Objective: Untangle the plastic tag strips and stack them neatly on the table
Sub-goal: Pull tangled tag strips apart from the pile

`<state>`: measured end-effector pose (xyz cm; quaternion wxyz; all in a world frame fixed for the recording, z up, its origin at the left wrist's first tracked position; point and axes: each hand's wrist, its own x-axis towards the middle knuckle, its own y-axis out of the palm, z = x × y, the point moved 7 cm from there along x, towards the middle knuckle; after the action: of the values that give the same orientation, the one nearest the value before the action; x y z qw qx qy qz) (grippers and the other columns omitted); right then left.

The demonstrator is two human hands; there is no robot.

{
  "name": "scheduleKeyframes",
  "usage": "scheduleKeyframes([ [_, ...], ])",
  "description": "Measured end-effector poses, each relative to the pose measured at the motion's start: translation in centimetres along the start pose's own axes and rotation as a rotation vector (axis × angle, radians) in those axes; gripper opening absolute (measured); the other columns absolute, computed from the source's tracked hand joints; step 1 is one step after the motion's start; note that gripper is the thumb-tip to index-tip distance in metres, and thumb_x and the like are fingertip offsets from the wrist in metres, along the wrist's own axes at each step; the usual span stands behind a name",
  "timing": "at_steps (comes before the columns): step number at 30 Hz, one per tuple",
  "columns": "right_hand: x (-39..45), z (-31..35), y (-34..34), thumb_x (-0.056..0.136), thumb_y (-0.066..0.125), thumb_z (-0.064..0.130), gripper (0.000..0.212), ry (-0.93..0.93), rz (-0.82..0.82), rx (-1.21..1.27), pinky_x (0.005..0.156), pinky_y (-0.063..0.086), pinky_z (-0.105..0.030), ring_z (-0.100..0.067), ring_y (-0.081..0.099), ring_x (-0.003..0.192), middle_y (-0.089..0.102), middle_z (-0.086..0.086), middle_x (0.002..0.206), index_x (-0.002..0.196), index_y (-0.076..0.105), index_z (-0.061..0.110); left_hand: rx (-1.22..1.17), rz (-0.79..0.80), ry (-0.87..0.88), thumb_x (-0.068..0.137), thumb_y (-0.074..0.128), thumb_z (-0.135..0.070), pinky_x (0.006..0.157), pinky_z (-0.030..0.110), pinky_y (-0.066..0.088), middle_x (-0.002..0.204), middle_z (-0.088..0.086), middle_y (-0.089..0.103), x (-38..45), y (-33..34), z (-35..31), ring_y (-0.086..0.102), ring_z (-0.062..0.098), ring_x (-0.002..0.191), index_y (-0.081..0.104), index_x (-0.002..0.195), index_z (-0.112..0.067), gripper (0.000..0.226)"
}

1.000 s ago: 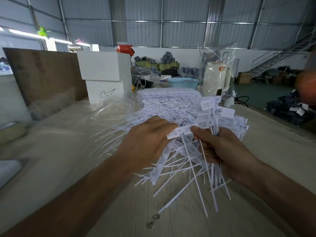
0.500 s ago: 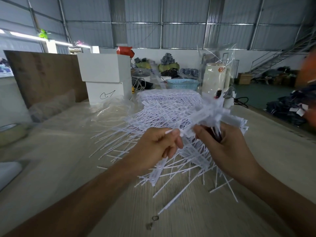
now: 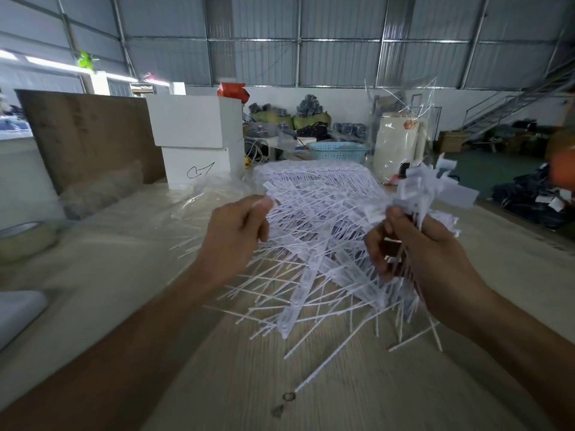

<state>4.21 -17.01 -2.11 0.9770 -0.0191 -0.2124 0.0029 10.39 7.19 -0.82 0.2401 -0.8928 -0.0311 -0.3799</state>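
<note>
Over the pale wooden bench (image 3: 357, 384), the left hand (image 3: 236, 241) pinches one white plastic tag strip's head (image 3: 268, 201) at 10 o'clock while the right hand (image 3: 413, 247) grips the tangled white bundle (image 3: 326, 244); a slow, straight pull should avoid snagging.

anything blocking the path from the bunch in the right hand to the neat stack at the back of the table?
Yes. The right hand grips a bunch of tag strips, and the loose tangled pile lies on the table between it and the neat stack. The left hand pinches one strip end there.
</note>
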Motion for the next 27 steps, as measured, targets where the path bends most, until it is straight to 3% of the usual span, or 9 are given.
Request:
scheduleKeyframes([
  [2,0.1,-0.8,-0.1,0.107,0.043,0.034,0.039,0.079,-0.016,0.050,0.044,0.036,-0.028,-0.020,0.038,0.048,0.051,-0.011,0.063,0.073,0.057,0.021,0.381,0.108,0.349,0.102,0.048,-0.029,0.065,0.035,0.057,0.084,0.008,0.074,-1.4,1.6,-3.1,0.069,0.023,0.071,0.071,0.119,-0.014,0.032],
  [5,0.2,-1.3,0.1,0.106,0.046,0.032,0.033,0.154,-0.022,0.112,0.042,0.022,-0.023,-0.015,0.021,0.049,0.032,0.000,0.058,0.078,0.053,0.016,0.602,0.158,0.671,0.085,0.073,-0.006,0.049,0.038,0.055,0.078,0.012,0.069,-3.5,3.7,-6.3,0.065,0.028,0.067,0.065,0.129,-0.006,0.044],
  [8,-0.5,-0.6,1.2,0.096,0.057,0.039,0.031,0.116,0.013,0.089,0.045,0.022,-0.022,-0.013,0.022,0.051,0.028,-0.001,0.060,0.083,0.061,0.011,0.682,0.063,0.802,0.077,0.074,0.010,0.042,0.033,0.047,0.070,0.010,0.061,-3.8,4.0,-8.5,0.059,0.026,0.063,0.064,0.128,0.002,0.053],
  [12,-1.2,0.8,3.0,0.088,0.061,0.047,0.056,-0.034,0.116,-0.153,0.049,0.031,-0.019,-0.012,0.029,0.050,0.031,-0.007,0.059,0.085,0.055,-0.009,0.718,-0.081,0.946,0.088,0.065,0.005,0.044,0.034,0.046,0.073,0.008,0.062,-4.2,3.7,-10.5,0.059,0.023,0.066,0.073,0.105,-0.001,0.019],
  [14,-1.3,1.0,3.5,0.088,0.058,0.045,0.048,-0.056,0.135,-0.178,0.049,0.031,-0.019,-0.011,0.030,0.047,0.033,-0.001,0.053,0.077,0.061,-0.002,0.718,-0.098,0.969,0.092,0.058,0.004,0.046,0.035,0.048,0.076,0.009,0.062,-4.4,3.8,-10.8,0.058,0.022,0.069,0.073,0.097,-0.003,0.017],
  [19,-0.8,2.0,2.6,0.095,0.047,0.042,0.040,-0.073,0.053,-0.033,0.050,0.037,-0.026,-0.017,0.039,0.050,0.045,-0.005,0.058,0.069,0.056,0.012,0.115,0.038,0.353,0.102,0.051,-0.014,0.072,0.031,0.055,0.099,0.000,0.064,-2.0,3.7,-7.9,0.060,0.014,0.085,0.026,0.156,-0.016,0.060],
  [22,0.4,3.2,1.7,0.099,0.046,0.041,0.033,-0.093,-0.016,0.162,0.049,0.043,-0.028,-0.018,0.048,0.053,0.056,-0.008,0.072,0.080,0.060,0.018,-0.082,0.160,0.088,0.101,0.047,-0.041,0.086,0.018,0.050,0.109,-0.015,0.065,-1.8,5.0,-6.2,0.061,-0.002,0.102,0.031,0.154,-0.028,0.057],
  [24,1.1,3.5,1.7,0.104,0.045,0.034,0.029,-0.101,-0.030,0.248,0.047,0.040,-0.027,-0.016,0.045,0.052,0.051,-0.008,0.078,0.087,0.059,0.015,-0.238,0.313,-0.063,0.092,0.044,-0.056,0.096,0.022,0.048,0.116,-0.017,0.067,-2.5,6.5,-5.5,0.061,-0.005,0.108,0.042,0.146,-0.034,0.058],
  [27,1.7,3.2,2.3,0.106,0.048,0.026,0.024,-0.095,-0.071,0.266,0.044,0.029,-0.023,-0.013,0.029,0.052,0.030,-0.006,0.069,0.092,0.060,0.010,-0.418,0.531,-0.176,0.093,0.047,-0.055,0.087,0.018,0.051,0.103,-0.016,0.072,-4.4,9.3,-5.9,0.067,0.001,0.097,0.053,0.128,-0.025,0.047],
])
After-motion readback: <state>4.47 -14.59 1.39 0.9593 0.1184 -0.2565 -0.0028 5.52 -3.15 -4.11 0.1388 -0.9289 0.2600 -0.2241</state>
